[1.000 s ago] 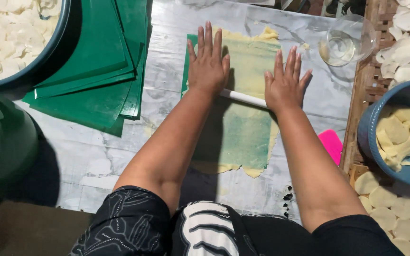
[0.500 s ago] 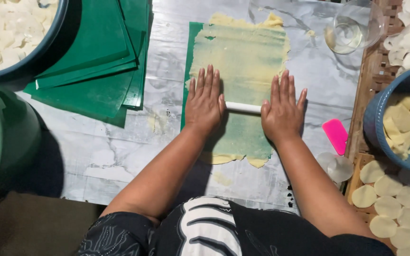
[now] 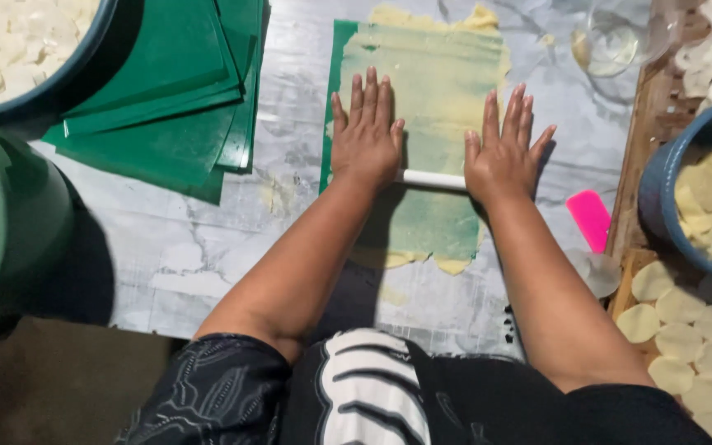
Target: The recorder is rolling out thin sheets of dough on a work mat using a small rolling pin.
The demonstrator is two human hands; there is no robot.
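Marbled bench point(image 3: 208, 255) cut off on all sides. Thin yellow dough sheet point(image 3: 442, 91) on a green mat point(image 3: 341, 49) at the far middle. White rolling pin point(image 3: 430, 179) mostly hidden under palms. Left hand point(image 3: 366, 136) and right hand point(image 3: 504, 152) flat, fingers spread, pressing its ends. Stacked green sheets point(image 3: 166, 107) far left; pink scraper point(image 3: 589, 218) near right edge.

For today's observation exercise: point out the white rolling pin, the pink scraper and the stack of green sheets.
white rolling pin point(image 3: 430, 179), head view, bare middle between the hands.
pink scraper point(image 3: 590, 218), head view, centre of blade.
stack of green sheets point(image 3: 166, 99), head view, top sheet.
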